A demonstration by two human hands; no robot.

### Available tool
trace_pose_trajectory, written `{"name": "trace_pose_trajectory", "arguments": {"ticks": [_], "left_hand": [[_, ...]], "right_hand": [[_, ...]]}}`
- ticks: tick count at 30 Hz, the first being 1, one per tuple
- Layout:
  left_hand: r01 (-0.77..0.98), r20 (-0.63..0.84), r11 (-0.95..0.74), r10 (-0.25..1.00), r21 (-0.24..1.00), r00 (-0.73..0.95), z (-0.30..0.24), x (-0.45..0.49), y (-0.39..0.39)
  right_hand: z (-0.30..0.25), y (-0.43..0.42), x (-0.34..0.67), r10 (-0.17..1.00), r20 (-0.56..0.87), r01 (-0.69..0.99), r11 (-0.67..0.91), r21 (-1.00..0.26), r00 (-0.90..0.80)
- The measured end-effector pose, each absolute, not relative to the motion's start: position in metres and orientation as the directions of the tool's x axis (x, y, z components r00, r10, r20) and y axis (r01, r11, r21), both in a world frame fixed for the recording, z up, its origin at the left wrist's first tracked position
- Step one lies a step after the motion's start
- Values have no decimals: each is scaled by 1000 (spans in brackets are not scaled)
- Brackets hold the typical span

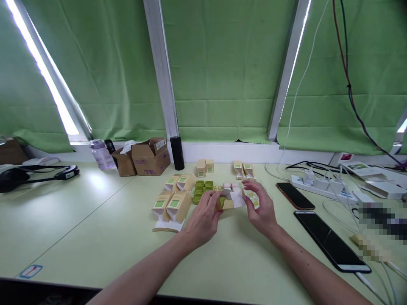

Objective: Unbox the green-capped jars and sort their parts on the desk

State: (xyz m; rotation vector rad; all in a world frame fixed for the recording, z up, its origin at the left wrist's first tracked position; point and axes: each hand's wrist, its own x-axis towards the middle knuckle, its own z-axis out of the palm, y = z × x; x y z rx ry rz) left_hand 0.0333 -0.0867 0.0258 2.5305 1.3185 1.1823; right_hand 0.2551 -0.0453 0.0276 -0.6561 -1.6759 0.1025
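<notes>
A small tan cardboard box (227,205) with its white inner flap out is held over the table. My left hand (203,218) is closed around the box's left side. At the right, my right hand (261,208) has thumb and fingers curled in against the white flap. Something green shows inside the box. Just behind it are green square pieces (197,198) and pink pieces (231,185). Beside my right fingers lie clear pieces with yellow spots (253,199), partly hidden. Several open boxes with green labels (174,204) lie left of my left hand.
Closed small boxes (201,167) and open ones (244,170) stand further back. Behind are a brown carton (151,159), a black cylinder (177,153) and a purple bottle (102,155). Two phones (330,239), a power strip (322,188) and cables lie right; headphones (38,173) left.
</notes>
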Motion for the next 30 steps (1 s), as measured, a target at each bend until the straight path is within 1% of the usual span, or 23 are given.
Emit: {"name": "trace_pose_trajectory", "arguments": {"ticks": [3, 5, 7, 9, 13, 17, 23, 26, 30], "left_hand": [[667, 595, -637, 725, 386, 347, 24, 33, -86], [667, 584, -629, 735, 399, 344, 22, 33, -85], [669, 579, -619, 745, 412, 332, 21, 32, -85], [670, 573, -608, 755, 427, 320, 20, 32, -84], [661, 569, -603, 762, 447, 309, 19, 32, -83], [647, 602, -625, 737, 436, 306, 18, 32, -83], [648, 612, -617, 739, 447, 281, 17, 32, -81], [647, 620, -616, 736, 450, 270, 17, 32, -81], [638, 620, -615, 739, 463, 263, 18, 31, -81]], "right_hand": [[25, -39, 259, 342, 925, 415, 875, -249, -167], [20, -36, 261, 305, 923, 433, 883, -182, -233], [14, -33, 261, 299, 913, 454, 878, -151, -276], [9, -31, 261, 316, 900, 472, 869, -149, -299], [9, -35, 259, 383, 864, 485, 853, -194, -328], [16, -44, 254, 399, 846, 448, 866, -220, -355], [22, -51, 250, 453, 824, 405, 861, -306, -341], [23, -53, 250, 453, 807, 409, 864, -293, -378], [25, -57, 248, 415, 792, 423, 879, -220, -449]]}}
